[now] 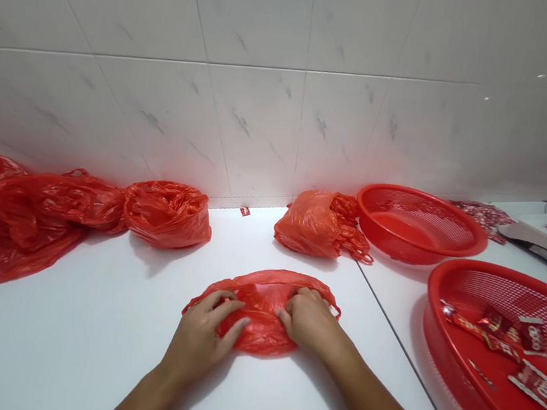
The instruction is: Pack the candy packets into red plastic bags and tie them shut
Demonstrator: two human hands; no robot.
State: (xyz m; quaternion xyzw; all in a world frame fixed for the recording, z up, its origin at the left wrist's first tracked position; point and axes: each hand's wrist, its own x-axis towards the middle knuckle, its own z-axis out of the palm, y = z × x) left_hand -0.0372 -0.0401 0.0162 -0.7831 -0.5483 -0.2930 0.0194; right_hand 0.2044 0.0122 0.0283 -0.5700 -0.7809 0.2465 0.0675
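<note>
A red plastic bag (pixel 264 335) lies on the white table in front of me, its mouth spread toward me and its thin handles out at the sides. My left hand (pixel 207 327) rests at the bag's left side, thumb and fingers apart, touching the plastic. On the other side, the curled fingers of my right hand (pixel 309 317) are closed on the bag's plastic near the right handle; the fingertips are partly hidden. Whether anything lies inside the bag, I cannot tell.
More red plastic bags (pixel 166 214) line the left, and a tied-looking one (pixel 311 223) sits by the wall. To the right are a red basket (pixel 416 251) and a nearer red basket (pixel 445 281) with several wrapped snacks (pixel 532 384). A small red packet (pixel 245 211) lies near the wall.
</note>
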